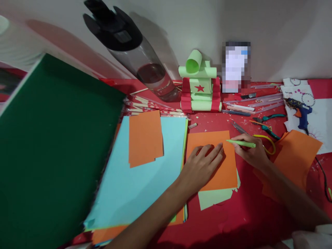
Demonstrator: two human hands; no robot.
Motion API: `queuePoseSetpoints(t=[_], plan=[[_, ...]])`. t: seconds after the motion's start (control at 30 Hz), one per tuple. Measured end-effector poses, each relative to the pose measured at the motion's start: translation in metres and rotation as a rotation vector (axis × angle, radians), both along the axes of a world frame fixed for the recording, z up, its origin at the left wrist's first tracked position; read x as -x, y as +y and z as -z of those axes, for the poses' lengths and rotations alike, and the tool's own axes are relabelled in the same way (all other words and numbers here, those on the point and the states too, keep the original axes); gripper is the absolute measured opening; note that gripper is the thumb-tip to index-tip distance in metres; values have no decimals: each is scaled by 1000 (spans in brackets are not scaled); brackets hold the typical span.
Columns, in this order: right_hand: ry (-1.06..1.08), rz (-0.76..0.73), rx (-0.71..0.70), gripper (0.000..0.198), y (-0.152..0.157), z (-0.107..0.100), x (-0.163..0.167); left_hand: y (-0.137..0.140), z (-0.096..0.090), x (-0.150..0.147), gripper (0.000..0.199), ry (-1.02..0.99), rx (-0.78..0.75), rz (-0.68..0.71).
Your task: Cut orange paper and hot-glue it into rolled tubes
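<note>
A square of orange paper [211,176] lies on the red table, over a torn piece of pale green paper [215,199]. My left hand [203,162] rests on the orange sheet with its fingers stretched out flat. In my right hand [252,152] is a light green pen [242,143], gripped between the fingers; its tip is at the sheet's upper right part. Beside that hand are a grey craft knife [238,128] and a yellow loop [269,141]. More orange paper [298,159] lies under and beyond my right forearm.
A stack topped with light blue paper [150,186] and smaller orange pieces [145,138] lies left, beside a dark green board [57,145]. Behind stand a bottle [153,76], a green paper model [201,86] and a phone [234,67]. Pliers [267,124] and a glue gun [302,112] lie right.
</note>
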State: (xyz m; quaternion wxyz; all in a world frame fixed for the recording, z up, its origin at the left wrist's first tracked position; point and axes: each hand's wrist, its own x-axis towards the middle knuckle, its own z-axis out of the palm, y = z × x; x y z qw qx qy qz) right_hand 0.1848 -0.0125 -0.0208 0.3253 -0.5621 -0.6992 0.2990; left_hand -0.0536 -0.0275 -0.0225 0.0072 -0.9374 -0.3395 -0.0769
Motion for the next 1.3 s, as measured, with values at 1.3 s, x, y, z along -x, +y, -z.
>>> queuePoseSetpoints(t=[1.3], plan=[[-65,-105,49,19,10,9,-3,42,-9,22,35,-134,397,-304]])
